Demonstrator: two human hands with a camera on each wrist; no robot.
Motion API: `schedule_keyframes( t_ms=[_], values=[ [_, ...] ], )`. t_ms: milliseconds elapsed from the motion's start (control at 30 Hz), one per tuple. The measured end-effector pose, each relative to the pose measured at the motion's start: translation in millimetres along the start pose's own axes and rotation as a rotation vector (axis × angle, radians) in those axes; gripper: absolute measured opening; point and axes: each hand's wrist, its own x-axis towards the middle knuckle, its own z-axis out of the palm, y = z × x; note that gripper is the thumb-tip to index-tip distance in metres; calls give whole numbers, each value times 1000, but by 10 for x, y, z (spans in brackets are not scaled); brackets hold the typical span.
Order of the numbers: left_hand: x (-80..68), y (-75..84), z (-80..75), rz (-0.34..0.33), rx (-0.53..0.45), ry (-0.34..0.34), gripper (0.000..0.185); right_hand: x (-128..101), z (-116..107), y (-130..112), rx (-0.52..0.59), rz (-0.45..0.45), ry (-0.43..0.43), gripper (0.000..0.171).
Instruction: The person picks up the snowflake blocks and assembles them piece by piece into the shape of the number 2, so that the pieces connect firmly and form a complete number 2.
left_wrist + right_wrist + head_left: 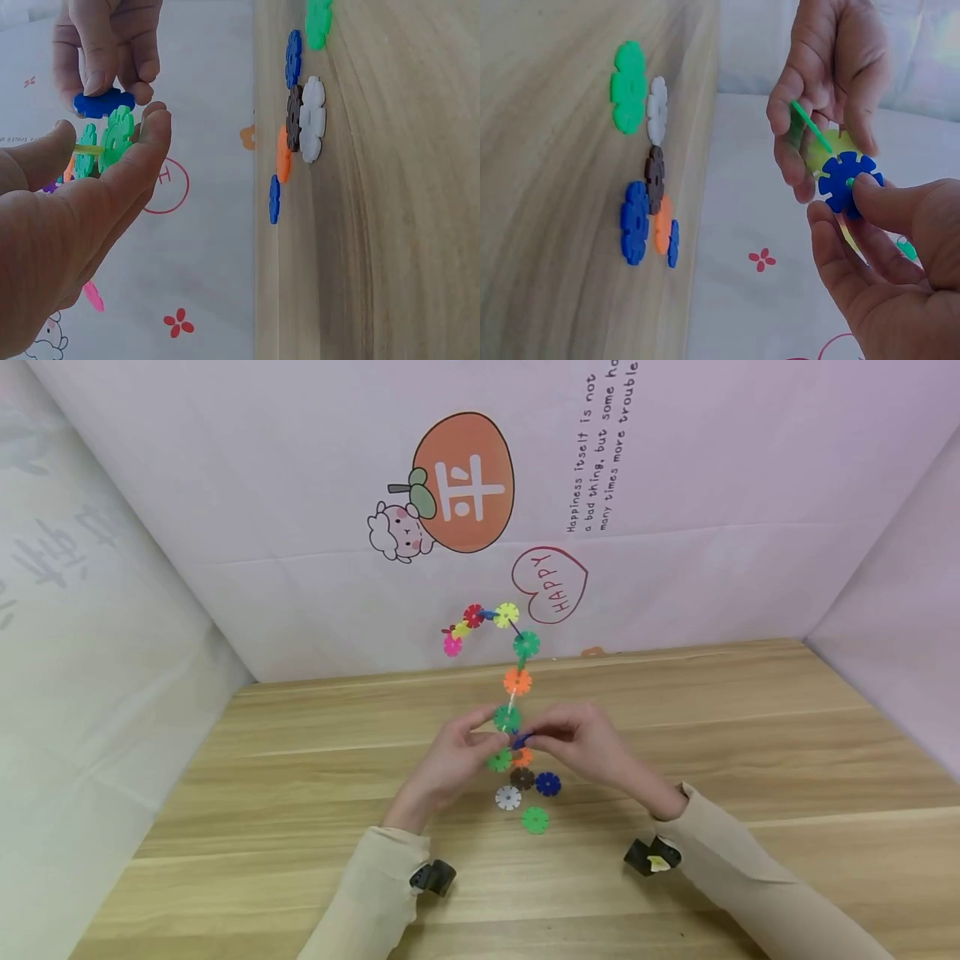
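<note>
Hands pinch: right hand (885,247) a notched blue disc (845,182), left hand (82,217) seemingly the green-ended chain (516,681).

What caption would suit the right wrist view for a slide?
Right hand pinches a blue snowflake disc against the green piece held by the left hand; loose discs lie on the wooden table.

My head view looks down and forward over the worktop (750,735) toward the back wall, my two wrist views sit close in, rolled sideways, facing each other, all sharing the loose discs (525,793).
</note>
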Motion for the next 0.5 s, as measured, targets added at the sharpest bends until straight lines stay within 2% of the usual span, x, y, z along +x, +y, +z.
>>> schedule_keyframes(
  t_ms=[300, 500],
  values=[
    [9, -23, 30, 0, -54, -12, 42, -22, 85, 16, 7, -24, -6, 16],
    [2, -17, 54, -16, -55, 17, 45, -42, 137, 26, -32, -52, 42, 16]
  ],
)
